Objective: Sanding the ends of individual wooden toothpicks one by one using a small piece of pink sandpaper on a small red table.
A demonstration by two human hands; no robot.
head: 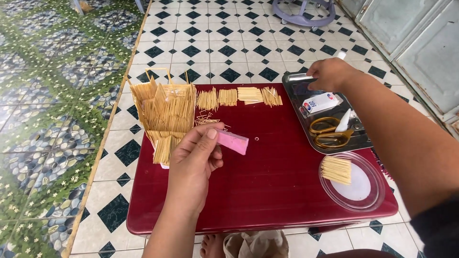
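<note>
the left hand (193, 157) pinches a pink block (233, 142) over the red table (267, 191), near the toothpick model (165, 114). the right hand (330, 74) curls closed around something small and white above the metal tray (292, 83).

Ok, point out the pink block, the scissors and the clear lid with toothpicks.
Pink block (233, 142), head view, its top face.
Scissors (328, 132), head view, the gold handles.
Clear lid (377, 191), head view, its bare right rim.

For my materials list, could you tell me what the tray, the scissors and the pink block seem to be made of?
Tray: likely polished steel, with a mirror-like sheen. Scissors: metal with a gold-coloured, shiny finish. Pink block in the left hand: matte and opaque, perhaps foam or eraser rubber; unclear.
</note>
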